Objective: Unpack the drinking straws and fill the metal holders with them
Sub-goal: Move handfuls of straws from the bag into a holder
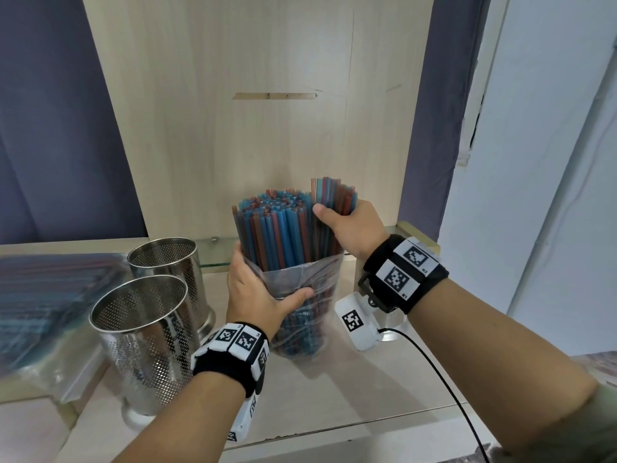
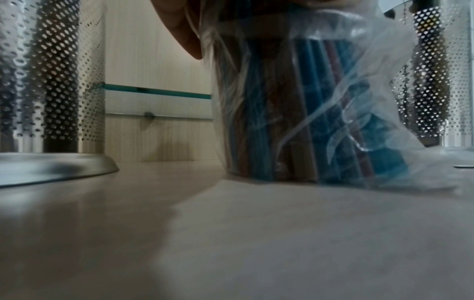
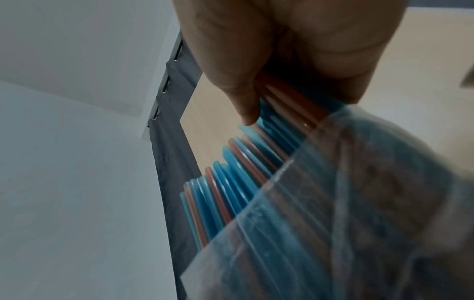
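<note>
A clear plastic bag stands upright on the wooden shelf, packed with blue and red straws. My left hand wraps round the bag's upper part, thumb in front. My right hand grips a small bunch of straws raised above the others at the bag's right side. Two empty perforated metal holders stand left of the bag. A third holder is to the right, behind my right wrist.
Another flat packet of straws lies at the far left. A glass ledge runs along the wooden back panel. A black cable trails from my right wrist camera across the shelf's front.
</note>
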`<state>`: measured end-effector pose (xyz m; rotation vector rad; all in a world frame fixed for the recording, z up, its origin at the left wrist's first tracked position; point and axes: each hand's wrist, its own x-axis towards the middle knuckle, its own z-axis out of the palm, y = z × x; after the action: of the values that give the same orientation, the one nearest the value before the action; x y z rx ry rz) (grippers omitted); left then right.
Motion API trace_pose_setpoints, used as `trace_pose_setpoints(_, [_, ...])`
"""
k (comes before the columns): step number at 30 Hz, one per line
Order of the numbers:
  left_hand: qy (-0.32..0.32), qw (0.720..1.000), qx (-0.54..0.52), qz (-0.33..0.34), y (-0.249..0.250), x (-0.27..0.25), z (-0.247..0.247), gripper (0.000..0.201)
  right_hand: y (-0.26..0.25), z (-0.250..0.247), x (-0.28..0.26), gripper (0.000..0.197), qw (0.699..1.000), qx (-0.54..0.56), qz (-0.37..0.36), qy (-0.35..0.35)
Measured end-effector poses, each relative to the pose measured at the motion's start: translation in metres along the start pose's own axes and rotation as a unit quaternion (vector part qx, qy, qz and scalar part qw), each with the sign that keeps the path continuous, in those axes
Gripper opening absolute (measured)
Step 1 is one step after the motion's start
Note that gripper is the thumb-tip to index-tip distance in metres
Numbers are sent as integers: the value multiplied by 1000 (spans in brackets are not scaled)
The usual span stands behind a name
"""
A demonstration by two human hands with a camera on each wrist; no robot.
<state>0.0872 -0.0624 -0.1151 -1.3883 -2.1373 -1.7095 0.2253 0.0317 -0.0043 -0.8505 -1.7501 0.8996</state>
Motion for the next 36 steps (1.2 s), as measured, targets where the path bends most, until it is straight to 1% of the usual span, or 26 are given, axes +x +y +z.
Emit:
trace_pose_setpoints(3, [2, 1000, -1, -1, 0, 0, 0, 134, -6, -1, 4, 29, 1000, 20, 16, 14])
trace_pose_setpoints(5, [2, 1000, -1, -1, 0, 0, -1, 134, -9, -1, 7, 23, 999, 13, 7, 33])
trace_pose_setpoints(8, [1, 1000, -1, -3, 1, 0, -1, 133, -11, -1, 12, 21, 999, 18, -1, 52])
trace_pose_setpoints(11, [-2, 1000, -4, 1, 1, 0, -1, 133, -13, 0, 18, 19, 999, 7, 6, 48])
trace_pose_setpoints(14, [-3, 1000, -6, 1, 2, 0, -2, 135, -22, -2, 24, 10, 999, 22, 8, 41])
trace_pose_setpoints(17, [-4, 1000, -3, -2, 2, -1, -2, 136, -34, -7, 32, 16, 998, 51, 3, 35])
trace_pose_setpoints(21, [-4, 1000, -7, -2, 3, -1, -2, 137, -47, -16, 44, 12, 996, 65, 19, 50])
trace_pose_setpoints(24, [-5, 1000, -14, -3, 4, -2, -3, 137, -54, -23, 57, 18, 994, 87, 33, 55])
trace_pose_setpoints(27, [-4, 1000, -11, -2, 4, -2, -3, 136, -61, -33, 66, 19, 992, 114, 37, 44])
trace_pose_setpoints(30, [-4, 1000, -6, -2, 4, -2, -3, 134, -70, -45, 70, 23, 984, 179, 12, 11])
trace_pose_setpoints(32, [-4, 1000, -2, -2, 3, -2, -3, 133, -76, -53, 71, 21, 977, 213, -6, -10])
trace_pose_setpoints(36, [-10, 1000, 18, -3, 3, -1, -2, 132, -81, -66, 72, 18, 973, 230, -28, -12])
